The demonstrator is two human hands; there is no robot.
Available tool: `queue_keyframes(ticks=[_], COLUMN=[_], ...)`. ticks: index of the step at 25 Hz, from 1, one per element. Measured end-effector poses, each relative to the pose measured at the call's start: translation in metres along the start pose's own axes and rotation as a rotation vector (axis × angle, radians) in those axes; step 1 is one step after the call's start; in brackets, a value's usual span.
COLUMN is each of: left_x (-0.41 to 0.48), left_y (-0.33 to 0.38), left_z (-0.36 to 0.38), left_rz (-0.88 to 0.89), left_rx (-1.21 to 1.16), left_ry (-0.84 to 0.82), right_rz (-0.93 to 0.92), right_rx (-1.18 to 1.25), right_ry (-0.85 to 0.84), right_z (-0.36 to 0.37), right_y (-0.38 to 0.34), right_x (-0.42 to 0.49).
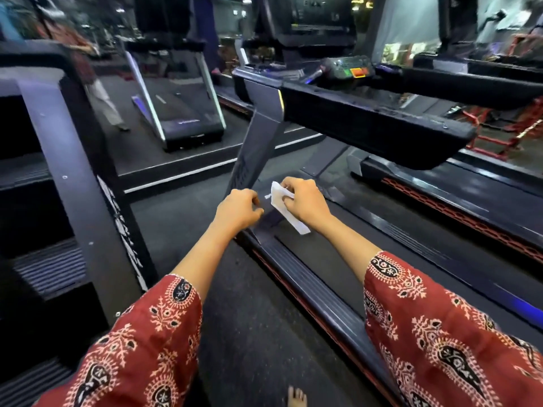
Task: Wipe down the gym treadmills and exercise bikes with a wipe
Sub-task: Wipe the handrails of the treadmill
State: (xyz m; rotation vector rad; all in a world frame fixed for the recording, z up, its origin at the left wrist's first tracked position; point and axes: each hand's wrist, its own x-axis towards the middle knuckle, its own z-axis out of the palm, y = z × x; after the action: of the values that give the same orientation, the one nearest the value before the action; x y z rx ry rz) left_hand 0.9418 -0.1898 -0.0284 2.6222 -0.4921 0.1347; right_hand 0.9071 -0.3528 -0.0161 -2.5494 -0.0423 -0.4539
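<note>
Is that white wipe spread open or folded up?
Folded. The wipe shows as a narrow, layered strip pinched in the right hand, its end hanging below, not opened into a sheet.

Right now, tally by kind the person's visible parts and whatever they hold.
hands: 2, left hand and right hand
wipe: 1, pinched by the right hand
red patterned sleeves: 2
bare foot: 1
Total: 6

wipe [298,224] partly hidden by right hand [305,201], console buttons [349,69] blurred, bare foot [296,398] cut off below
</note>
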Motion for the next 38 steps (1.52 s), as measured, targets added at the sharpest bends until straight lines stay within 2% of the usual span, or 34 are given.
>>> queue_keyframes(ticks=[4, 8, 15, 21, 28, 31, 38], left_x=[0.078, 0.139, 0.216, 0.320, 0.441, 0.477, 0.619], left_y=[-0.024, -0.050, -0.127, -0.222, -0.317, -0.353, -0.432], left_z=[0.001, -0.010, -0.007, -0.023, -0.047, -0.040, -0.042], left_rz=[-0.123, -0.216, -0.360, -0.358, -0.275, -0.270, -0.231], left_rx=[0.026, 0.026, 0.041, 0.051, 0.043, 0.052, 0.015], left_ry=[-0.015, 0.089, 0.104, 0.105, 0.058, -0.004, 0.015], right_rz=[-0.045, -0.130, -0.187, -0.206, -0.126, -0.113, -0.038], right_rx=[0.045, 0.061, 0.123, 0.119, 0.160, 0.147, 0.191], right_ry=[-0.076, -0.136, -0.273, -0.286, -0.239, -0.262, -0.230], right_z=[0.022, 0.047, 0.128, 0.197, 0.270, 0.300, 0.374], right_y=[0.015, 0.017, 0.006, -0.015, -0.044, -0.045, -0.038], right_x=[0.097, 0.183, 0.290, 0.402, 0.526, 0.568, 0.703])
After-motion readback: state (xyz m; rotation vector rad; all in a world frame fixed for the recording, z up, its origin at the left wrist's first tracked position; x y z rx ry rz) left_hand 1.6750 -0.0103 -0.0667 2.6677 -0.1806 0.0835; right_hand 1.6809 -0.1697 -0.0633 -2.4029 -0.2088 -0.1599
